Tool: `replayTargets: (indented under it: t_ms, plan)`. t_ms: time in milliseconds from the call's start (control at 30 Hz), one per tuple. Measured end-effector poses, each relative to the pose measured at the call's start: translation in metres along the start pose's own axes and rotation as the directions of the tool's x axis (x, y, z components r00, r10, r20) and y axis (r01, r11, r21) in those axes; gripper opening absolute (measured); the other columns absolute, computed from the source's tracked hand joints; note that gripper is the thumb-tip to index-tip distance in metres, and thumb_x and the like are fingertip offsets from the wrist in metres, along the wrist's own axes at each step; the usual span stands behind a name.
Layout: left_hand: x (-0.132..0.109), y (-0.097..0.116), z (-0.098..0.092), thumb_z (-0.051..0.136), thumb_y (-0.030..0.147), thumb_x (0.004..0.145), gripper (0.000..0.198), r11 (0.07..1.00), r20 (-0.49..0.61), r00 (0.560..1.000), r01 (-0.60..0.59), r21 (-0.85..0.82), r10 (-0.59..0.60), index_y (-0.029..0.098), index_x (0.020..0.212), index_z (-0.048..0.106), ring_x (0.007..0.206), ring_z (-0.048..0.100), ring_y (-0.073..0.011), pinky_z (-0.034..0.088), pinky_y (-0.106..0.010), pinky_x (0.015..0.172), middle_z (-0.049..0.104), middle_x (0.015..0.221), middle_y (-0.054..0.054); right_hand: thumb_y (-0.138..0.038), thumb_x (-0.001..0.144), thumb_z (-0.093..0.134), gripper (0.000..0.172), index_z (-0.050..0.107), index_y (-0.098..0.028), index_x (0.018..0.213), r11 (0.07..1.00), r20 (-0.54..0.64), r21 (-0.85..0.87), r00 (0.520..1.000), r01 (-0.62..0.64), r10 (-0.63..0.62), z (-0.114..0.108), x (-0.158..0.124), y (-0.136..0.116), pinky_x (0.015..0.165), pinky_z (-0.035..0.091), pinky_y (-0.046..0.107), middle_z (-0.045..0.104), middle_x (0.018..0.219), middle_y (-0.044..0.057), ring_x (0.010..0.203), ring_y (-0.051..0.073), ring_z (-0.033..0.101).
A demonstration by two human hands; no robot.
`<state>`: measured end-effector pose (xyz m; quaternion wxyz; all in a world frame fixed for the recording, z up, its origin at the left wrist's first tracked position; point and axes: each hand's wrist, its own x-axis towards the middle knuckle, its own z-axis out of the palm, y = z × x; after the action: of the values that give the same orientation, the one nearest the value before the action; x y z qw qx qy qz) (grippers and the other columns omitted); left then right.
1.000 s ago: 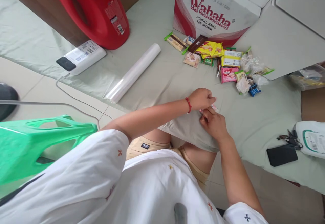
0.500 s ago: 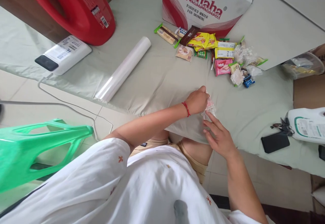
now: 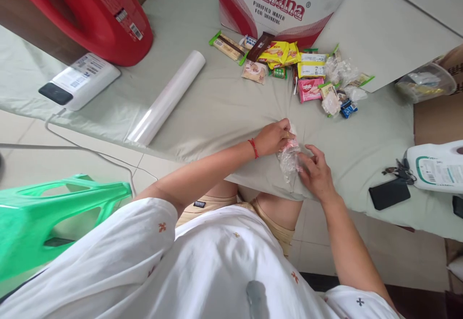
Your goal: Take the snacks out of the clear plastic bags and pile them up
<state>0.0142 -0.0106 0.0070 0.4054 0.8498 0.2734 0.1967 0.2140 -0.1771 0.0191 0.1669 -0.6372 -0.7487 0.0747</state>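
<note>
At the near edge of the cloth-covered table, a small pink packet in crinkled clear plastic wrap [image 3: 289, 159] lies between my hands. My left hand [image 3: 274, 137], with a red string bracelet at the wrist, is closed on the packet's upper left side. Loose plastic hangs below its fingers. On the other side, my right hand [image 3: 317, 172] has its fingertips and thumb curled at the right edge of the wrap and appears to pinch it. The index finger is raised a little apart. Part of the packet is hidden under the left fingers.
Several packaged snacks [image 3: 280, 54] lie before a Wahaha carton [image 3: 275, 1]. A roll of clear film [image 3: 168, 97], a white device [image 3: 79, 80] and a red jug [image 3: 119, 25] are left. Rightward are a black phone [image 3: 389, 194], keys and a white bottle [image 3: 436, 167]. A green stool [image 3: 21, 203] stands lower left.
My right fingers have moved from spread below the packet to curled at its right edge. More clear plastic now shows, hanging downward. My left hand stays closed on the packet; the view has shifted slightly.
</note>
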Motion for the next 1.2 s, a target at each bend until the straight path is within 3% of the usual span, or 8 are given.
replayTargets:
  t_ms: [133, 267, 433, 667, 800, 900, 1033, 1200]
  plan:
    - [-0.002, -0.004, -0.003, 0.049, 0.017, 0.093, 0.037, 1.000, 0.027, 1.000, -0.015, -0.012, 0.015, 0.022, 0.115, 0.078, 0.097, 0.062, -0.0175, 0.051, -0.032, 0.094, 0.064, 0.117, -0.007, -0.033, 0.102, 0.052, 0.027, 0.076, -0.028, 0.112, 0.955, -0.012, 0.293, 0.999, 0.046, -0.044, -0.005, 0.005, -0.017, 0.074, 0.059, 0.037, 0.067, 0.132, 0.010, 0.077, 0.017, 0.064]
    - [-0.010, 0.001, -0.004, 0.050, 0.015, 0.092, 0.037, 0.992, 0.060, 0.993, -0.103, 0.071, 0.098, 0.023, 0.112, 0.079, 0.106, 0.061, -0.0218, 0.046, -0.038, 0.098, 0.067, 0.118, -0.010, -0.046, 0.101, 0.056, 0.028, 0.078, -0.027, 0.101, 0.889, -0.095, 0.453, 0.988, -0.066, 0.122, -0.018, 0.012, -0.031, 0.077, 0.058, 0.037, 0.073, 0.102, 0.009, 0.091, 0.023, 0.070]
    - [-0.020, 0.008, -0.005, 0.050, 0.014, 0.092, 0.027, 0.980, 0.072, 0.991, -0.124, 0.157, 0.114, 0.022, 0.090, 0.075, 0.110, 0.061, -0.0240, 0.038, -0.043, 0.104, 0.072, 0.114, -0.009, -0.049, 0.098, 0.061, 0.030, 0.075, -0.023, 0.093, 0.833, -0.185, 0.511, 0.920, -0.211, 0.347, -0.002, 0.043, -0.034, 0.069, 0.051, 0.031, 0.068, 0.084, 0.003, 0.075, 0.018, 0.062]
    - [-0.027, -0.007, -0.005, 0.052, 0.004, 0.077, 0.029, 0.987, -0.037, 0.989, -0.144, -0.065, 0.142, 0.022, 0.094, 0.067, 0.104, 0.067, -0.0186, 0.028, -0.046, 0.126, 0.073, 0.103, -0.003, -0.043, 0.095, 0.063, 0.026, 0.073, -0.020, 0.091, 0.796, -0.248, 0.574, 0.886, -0.192, 0.393, 0.034, 0.087, -0.023, 0.071, 0.047, 0.029, 0.066, 0.081, 0.001, 0.074, 0.016, 0.059]
    - [-0.030, -0.007, -0.004, 0.059, 0.014, 0.083, 0.020, 0.916, -0.119, 0.993, -0.058, -0.397, 0.012, 0.021, 0.102, 0.058, 0.090, 0.065, -0.0162, 0.051, -0.038, 0.101, 0.068, 0.096, -0.001, -0.038, 0.091, 0.068, 0.019, 0.074, -0.020, 0.087, 0.857, -0.322, 0.495, 0.887, -0.141, 0.332, 0.035, 0.097, -0.025, 0.068, 0.045, 0.028, 0.062, 0.077, 0.000, 0.070, 0.015, 0.056]
    - [-0.028, -0.004, 0.004, 0.076, 0.034, 0.083, 0.037, 0.886, -0.223, 0.965, 0.019, -0.463, -0.137, 0.021, 0.107, 0.051, 0.082, 0.061, -0.0169, 0.053, -0.033, 0.080, 0.063, 0.094, -0.001, -0.038, 0.089, 0.068, 0.017, 0.071, -0.021, 0.086, 0.871, -0.288, 0.460, 0.899, -0.172, 0.330, 0.038, 0.097, -0.029, 0.067, 0.045, 0.029, 0.062, 0.080, 0.000, 0.070, 0.015, 0.056]
    - [-0.023, -0.008, 0.012, 0.074, 0.027, 0.083, 0.025, 0.962, -0.440, 0.882, 0.050, -0.270, -0.169, 0.020, 0.101, 0.059, 0.098, 0.059, -0.0222, 0.050, -0.039, 0.093, 0.060, 0.102, -0.006, -0.038, 0.085, 0.072, 0.018, 0.063, -0.023, 0.088, 0.798, -0.184, 0.534, 0.883, -0.278, 0.431, 0.041, 0.095, -0.034, 0.060, 0.040, 0.026, 0.057, 0.072, -0.005, 0.061, 0.012, 0.048]
    - [-0.018, -0.019, 0.014, 0.054, 0.012, 0.089, 0.022, 0.994, -0.416, 0.909, -0.013, -0.107, -0.032, 0.019, 0.094, 0.074, 0.106, 0.057, -0.0229, 0.047, -0.043, 0.101, 0.064, 0.106, -0.009, -0.044, 0.070, 0.083, 0.036, 0.054, -0.024, 0.077, 0.463, 0.115, 0.777, 0.819, -0.427, 0.562, 0.037, 0.107, -0.026, 0.051, 0.033, 0.024, 0.046, 0.061, -0.009, 0.053, 0.009, 0.039]
